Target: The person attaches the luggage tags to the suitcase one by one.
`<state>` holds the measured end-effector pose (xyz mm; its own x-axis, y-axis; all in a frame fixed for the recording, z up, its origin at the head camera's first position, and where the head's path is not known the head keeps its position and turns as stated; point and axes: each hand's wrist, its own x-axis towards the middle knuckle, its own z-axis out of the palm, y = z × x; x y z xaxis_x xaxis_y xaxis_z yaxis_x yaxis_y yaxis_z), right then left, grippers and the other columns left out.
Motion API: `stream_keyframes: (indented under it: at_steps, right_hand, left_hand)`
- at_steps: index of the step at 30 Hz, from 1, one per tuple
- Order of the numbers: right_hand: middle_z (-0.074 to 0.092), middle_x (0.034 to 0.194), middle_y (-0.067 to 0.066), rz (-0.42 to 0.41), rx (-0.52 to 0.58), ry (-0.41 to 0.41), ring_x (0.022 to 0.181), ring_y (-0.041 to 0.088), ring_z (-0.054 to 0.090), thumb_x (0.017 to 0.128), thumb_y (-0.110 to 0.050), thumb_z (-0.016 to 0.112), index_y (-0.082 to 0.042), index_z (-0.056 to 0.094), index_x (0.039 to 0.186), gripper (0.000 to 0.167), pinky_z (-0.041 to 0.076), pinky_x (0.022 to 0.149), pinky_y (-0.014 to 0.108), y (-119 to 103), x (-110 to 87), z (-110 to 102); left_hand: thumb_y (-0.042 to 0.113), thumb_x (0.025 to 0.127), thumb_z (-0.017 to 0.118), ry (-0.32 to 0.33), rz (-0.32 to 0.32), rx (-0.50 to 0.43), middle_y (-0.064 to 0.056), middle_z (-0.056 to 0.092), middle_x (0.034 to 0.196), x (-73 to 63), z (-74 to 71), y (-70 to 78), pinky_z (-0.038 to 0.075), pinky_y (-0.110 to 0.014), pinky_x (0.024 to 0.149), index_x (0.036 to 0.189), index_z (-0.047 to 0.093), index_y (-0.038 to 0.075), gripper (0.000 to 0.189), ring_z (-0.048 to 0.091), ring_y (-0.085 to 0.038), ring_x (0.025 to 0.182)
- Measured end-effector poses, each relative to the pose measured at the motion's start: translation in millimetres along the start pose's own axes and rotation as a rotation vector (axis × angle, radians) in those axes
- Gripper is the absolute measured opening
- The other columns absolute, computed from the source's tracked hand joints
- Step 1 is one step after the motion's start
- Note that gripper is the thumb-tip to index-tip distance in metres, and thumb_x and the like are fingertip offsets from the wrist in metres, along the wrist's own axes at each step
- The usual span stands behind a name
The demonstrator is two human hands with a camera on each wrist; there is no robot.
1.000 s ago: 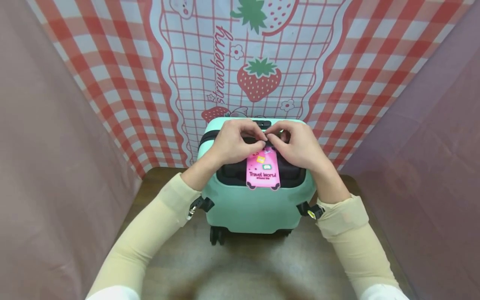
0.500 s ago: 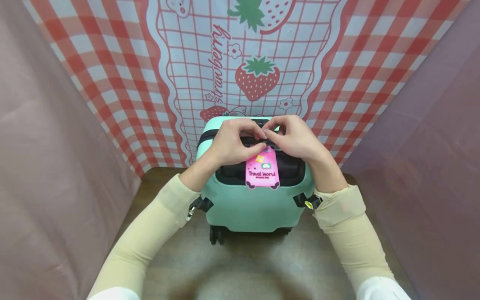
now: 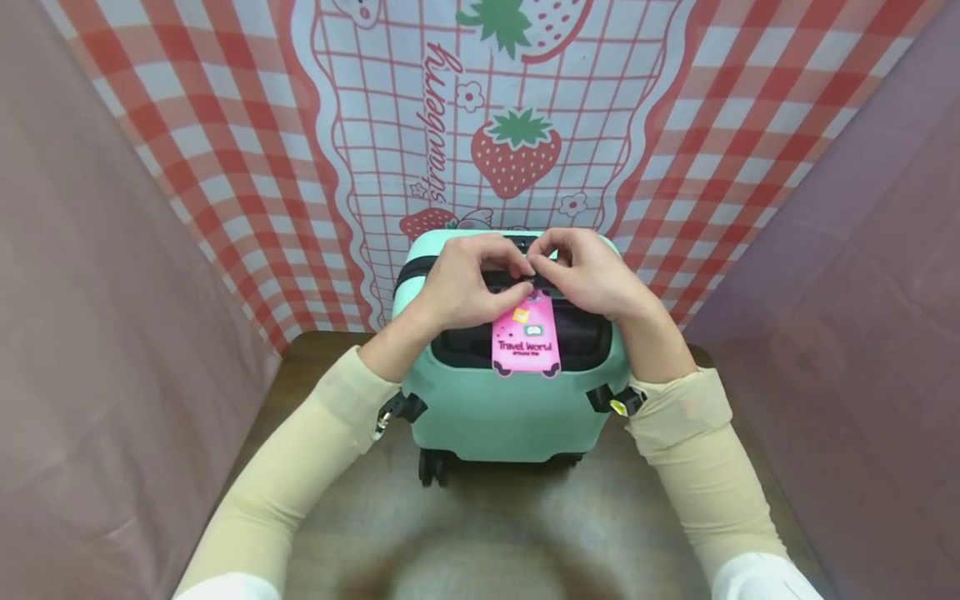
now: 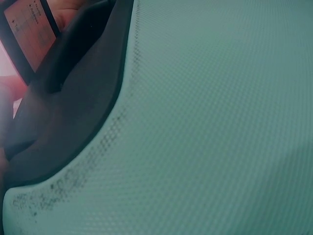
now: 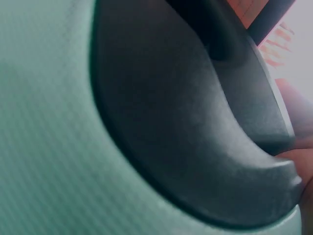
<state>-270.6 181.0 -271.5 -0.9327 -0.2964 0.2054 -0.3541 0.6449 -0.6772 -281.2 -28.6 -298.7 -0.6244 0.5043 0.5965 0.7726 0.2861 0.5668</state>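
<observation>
A pink luggage tag [image 3: 526,342] printed "Travel World" hangs over the black side handle [image 3: 588,337] of a mint-green suitcase [image 3: 510,417]. My left hand [image 3: 468,283] pinches the tag's top end between thumb and index finger. Just above, my right hand [image 3: 588,271] has thumb and index fingertips pinched together, close to the left fingertips. What they pinch looks like the tag's strap, mostly hidden by the fingers. In the left wrist view, the tag's back [image 4: 32,32] shows printed lines for name and address beside the handle. The right wrist view shows mainly the handle's dark recess [image 5: 156,112].
The suitcase lies on a brown wooden table [image 3: 360,517], its black wheels [image 3: 433,467] toward me. Behind it hangs a red-and-white strawberry cloth [image 3: 517,158]. Pinkish curtains [image 3: 112,333] close in both sides.
My right hand has shifted slightly up and away from the tag's top, its wrist lifting a little. The left hand keeps its place. The view has tilted slightly.
</observation>
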Motion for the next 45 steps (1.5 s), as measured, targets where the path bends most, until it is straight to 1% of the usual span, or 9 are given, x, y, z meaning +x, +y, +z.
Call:
stream_keyframes:
  at_steps: [5,9,11,16,24,30,32,38,45]
  right_hand:
    - [0.052,0.067,0.003,-0.017,-0.041,0.007,0.058,0.022,0.045,0.105,-0.025,0.067,-0.011,0.077,0.114,0.020,0.036,0.054,0.031,1.9,-0.3,0.0]
    - [0.051,0.066,0.004,-0.029,-0.080,-0.001,0.057,0.023,0.044,0.104,-0.025,0.068,-0.014,0.079,0.116,0.020,0.035,0.053,0.032,3.1,-1.0,-1.5]
    - [0.052,0.066,0.004,-0.033,-0.077,-0.007,0.058,0.023,0.044,0.104,-0.025,0.068,-0.014,0.080,0.114,0.019,0.035,0.054,0.032,3.5,-1.0,-2.0]
    - [0.052,0.067,0.003,-0.034,-0.039,-0.007,0.057,0.022,0.045,0.104,-0.026,0.068,-0.010,0.078,0.111,0.020,0.035,0.054,0.031,4.4,-0.7,-1.8]
    - [0.049,0.069,0.002,-0.035,0.011,-0.033,0.060,0.021,0.047,0.107,-0.028,0.064,-0.008,0.072,0.112,0.023,0.037,0.057,0.031,3.3,-1.7,-3.2]
    - [0.054,0.079,0.004,-0.069,0.049,-0.061,0.068,0.020,0.049,0.109,-0.027,0.061,-0.006,0.067,0.114,0.022,0.039,0.064,0.029,4.3,-2.6,-4.6]
    - [0.054,0.082,0.006,-0.079,0.069,-0.061,0.068,0.021,0.049,0.108,-0.024,0.062,-0.005,0.066,0.115,0.021,0.039,0.064,0.029,5.5,-3.0,-4.7]
    - [0.048,0.074,0.006,-0.074,0.128,-0.038,0.063,0.023,0.045,0.106,-0.018,0.066,-0.006,0.066,0.113,0.014,0.037,0.057,0.030,8.5,-3.9,-3.6]
    - [0.045,0.070,0.003,-0.039,0.131,-0.008,0.062,0.021,0.044,0.106,-0.023,0.066,-0.007,0.064,0.113,0.017,0.035,0.058,0.030,5.2,-6.8,-1.7]
  left_hand:
    - [0.014,0.086,0.085,-0.003,0.000,0.019,-0.005,0.075,0.092,-0.5,-0.9,-0.5,0.061,-0.029,0.093,0.098,0.079,0.007,0.015,0.071,-0.015,0.088]
    - [0.013,0.087,0.084,-0.009,0.004,0.020,-0.006,0.075,0.093,-0.4,-0.9,0.3,0.062,-0.030,0.094,0.098,0.080,0.007,0.013,0.072,-0.016,0.089]
    - [0.012,0.087,0.085,-0.010,0.005,0.010,-0.007,0.075,0.093,-0.3,-1.1,0.6,0.062,-0.030,0.094,0.098,0.080,0.006,0.013,0.072,-0.016,0.089]
    - [0.010,0.087,0.085,-0.013,0.004,-0.012,-0.007,0.075,0.093,-0.3,-1.1,1.3,0.061,-0.029,0.094,0.096,0.080,0.006,0.011,0.074,-0.016,0.092]
    - [0.010,0.088,0.086,-0.017,0.008,0.008,-0.006,0.076,0.095,1.0,0.5,1.6,0.062,-0.029,0.095,0.092,0.079,0.007,0.009,0.076,-0.017,0.096]
    - [0.010,0.088,0.086,-0.018,0.010,0.024,-0.005,0.076,0.095,1.5,0.6,1.4,0.061,-0.029,0.094,0.090,0.078,0.008,0.008,0.076,-0.016,0.096]
    - [0.012,0.088,0.086,-0.016,0.006,0.024,-0.005,0.076,0.095,1.2,0.7,2.0,0.061,-0.029,0.094,0.091,0.078,0.008,0.009,0.076,-0.016,0.096]
    - [0.014,0.089,0.086,-0.004,-0.005,0.031,-0.005,0.076,0.094,-0.7,-0.1,3.3,0.062,-0.030,0.093,0.097,0.079,0.008,0.012,0.075,-0.016,0.092]
    - [0.015,0.090,0.085,0.000,0.004,0.054,-0.005,0.077,0.095,-0.8,0.0,3.4,0.062,-0.029,0.093,0.098,0.079,0.007,0.013,0.075,-0.015,0.092]
